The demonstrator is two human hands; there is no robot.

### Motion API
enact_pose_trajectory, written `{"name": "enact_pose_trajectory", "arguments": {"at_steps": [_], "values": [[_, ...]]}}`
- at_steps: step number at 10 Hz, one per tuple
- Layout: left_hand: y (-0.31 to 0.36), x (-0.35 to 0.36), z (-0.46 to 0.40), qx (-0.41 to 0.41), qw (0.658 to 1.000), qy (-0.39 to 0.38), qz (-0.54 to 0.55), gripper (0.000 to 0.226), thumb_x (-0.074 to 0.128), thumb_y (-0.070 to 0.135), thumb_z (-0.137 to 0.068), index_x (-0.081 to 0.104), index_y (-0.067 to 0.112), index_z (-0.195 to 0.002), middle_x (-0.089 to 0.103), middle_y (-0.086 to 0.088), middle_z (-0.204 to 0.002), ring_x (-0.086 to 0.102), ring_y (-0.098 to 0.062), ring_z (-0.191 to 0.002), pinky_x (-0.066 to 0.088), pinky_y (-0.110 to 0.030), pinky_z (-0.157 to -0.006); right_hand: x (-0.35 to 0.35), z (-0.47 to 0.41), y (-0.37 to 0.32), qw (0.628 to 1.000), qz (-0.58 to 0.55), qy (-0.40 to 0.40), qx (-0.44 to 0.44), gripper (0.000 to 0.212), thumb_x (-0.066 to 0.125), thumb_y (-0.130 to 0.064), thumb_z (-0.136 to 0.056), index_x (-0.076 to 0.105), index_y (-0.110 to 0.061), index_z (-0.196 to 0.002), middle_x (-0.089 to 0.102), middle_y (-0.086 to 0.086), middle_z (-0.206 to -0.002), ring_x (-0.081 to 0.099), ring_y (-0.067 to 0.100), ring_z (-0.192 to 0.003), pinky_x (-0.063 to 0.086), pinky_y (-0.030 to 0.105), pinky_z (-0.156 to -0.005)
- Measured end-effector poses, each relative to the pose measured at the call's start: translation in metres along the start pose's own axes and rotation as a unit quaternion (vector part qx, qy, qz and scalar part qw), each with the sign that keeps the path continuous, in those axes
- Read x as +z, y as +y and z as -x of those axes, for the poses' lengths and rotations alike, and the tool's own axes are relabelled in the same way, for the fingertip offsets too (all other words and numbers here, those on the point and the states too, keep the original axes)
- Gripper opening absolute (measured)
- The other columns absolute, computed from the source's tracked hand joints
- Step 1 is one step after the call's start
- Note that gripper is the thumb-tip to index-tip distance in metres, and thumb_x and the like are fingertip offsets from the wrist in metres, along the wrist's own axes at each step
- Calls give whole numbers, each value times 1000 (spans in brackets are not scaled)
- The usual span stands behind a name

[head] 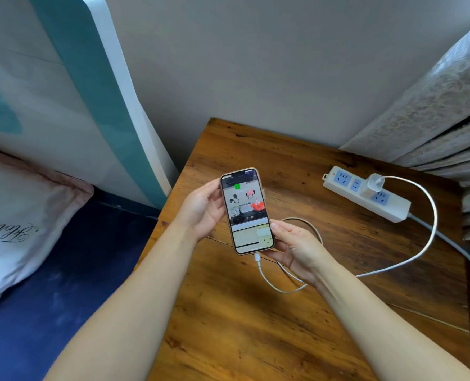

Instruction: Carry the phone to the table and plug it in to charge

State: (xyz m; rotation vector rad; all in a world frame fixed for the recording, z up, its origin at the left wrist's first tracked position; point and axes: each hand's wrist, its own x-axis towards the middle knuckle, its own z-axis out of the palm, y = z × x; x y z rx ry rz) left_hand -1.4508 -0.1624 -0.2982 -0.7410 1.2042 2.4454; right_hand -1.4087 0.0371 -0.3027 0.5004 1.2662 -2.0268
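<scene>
A phone [247,211] with a lit screen and a tan case is held above the wooden table [283,325]. My left hand [201,209] grips its upper left edge. My right hand [294,247] grips its lower right corner. A white charging cable [410,259] is plugged into the phone's bottom end, loops under my right wrist and arcs across the table to a white charger [374,183]. The charger sits in a white power strip [366,195] at the back right of the table. A green box shows near the top of the screen.
A bed with a blue sheet [49,312] and a white pillow [22,224] lies to the left of the table, with a teal and white headboard [91,92] behind it. A patterned curtain [434,111] hangs at the right. The strip's grey cord [453,246] runs off the table's right edge.
</scene>
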Motion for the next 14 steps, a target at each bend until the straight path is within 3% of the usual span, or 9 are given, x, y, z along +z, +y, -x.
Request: {"name": "enact_pose_trajectory", "arguments": {"at_steps": [2, 4, 7, 8, 9, 10, 12, 13, 14], "values": [[23, -53, -30, -52, 988, 96, -105, 25, 40, 17, -99, 61, 3, -101, 67, -14, -105, 65, -24, -97, 56, -35, -72, 29, -50, 26, 993, 72, 69, 61, 21, 48, -10, -97, 68, -12, -102, 73, 6, -92, 69, 17, -86, 61, 29, -65], [15, -82, -58, -72, 953, 119, -268, 28, 36, 22, -101, 61, 10, -98, 62, -11, -112, 58, -17, -101, 49, -33, -92, 34, -81, 36, 978, 145, 114, 100, 23, 48, -13, -98, 67, -10, -111, 69, 14, -113, 66, 24, -98, 59, 30, -72], [-1, -105, -77, 72, 811, 96, -573, 52, 25, 46, -98, 64, 16, -116, 57, 0, -115, 48, -15, -107, 35, -31, -90, 32, -88, 40, 963, 201, 149, 101, 24, 49, -13, -97, 69, -9, -111, 72, 7, -93, 69, 15, -80, 58, 25, -67], [-2, -108, -84, 68, 797, 101, -591, 60, 24, 55, -95, 59, 12, -119, 57, -5, -122, 48, -15, -107, 35, -32, -86, 31, -92, 40, 945, 273, 170, 66, 24, 49, -12, -97, 73, -10, -104, 74, 2, -87, 69, 12, -75, 60, 27, -68], [-2, -107, -86, 61, 799, 99, -589, 63, 23, 56, -95, 59, 10, -119, 58, -6, -121, 49, -14, -105, 35, -31, -86, 30, -95, 40, 912, 362, 187, 48, 26, 48, -16, -96, 75, -16, -100, 74, 3, -96, 68, 19, -90, 56, 41, -87], [-1, -103, -86, 58, 797, 95, -594, 64, 21, 56, -95, 61, 11, -118, 58, -7, -122, 50, -17, -107, 36, -32, -88, 30, -94, 36, 887, 420, 188, 34, 28, 47, -18, -96, 75, -19, -99, 69, -9, -83, 61, 8, -76, 52, 28, -71], [1, -92, -76, 81, 788, 82, -604, 55, 21, 48, -98, 63, 18, -118, 57, -9, -123, 50, -22, -115, 38, -38, -99, 21, -68, 18, 890, 418, 182, 25, 33, 42, -16, -97, 62, -18, -123, 62, 4, -127, 56, 18, -112, 46, 40, -101], [-1, -87, -57, 142, 773, 82, -613, 45, 25, 40, -100, 62, 23, -117, 58, -5, -116, 49, -14, -108, 40, -29, -89, -3, -7, 6, 924, 334, 183, -5, 30, 45, -15, -97, 62, -21, -120, 67, 1, -108, 61, 9, -95, 56, 29, -77], [-18, -106, 10, 105, 807, 86, -574, 25, 32, 38, -98, 56, 46, -100, 58, 11, -107, 54, -11, -110, 40, -17, -81, -43, 91, 1, 941, 213, 262, -25, 27, 46, -10, -98, 65, -13, -116, 71, 4, -99, 63, 16, -97, 53, 29, -67]]}}
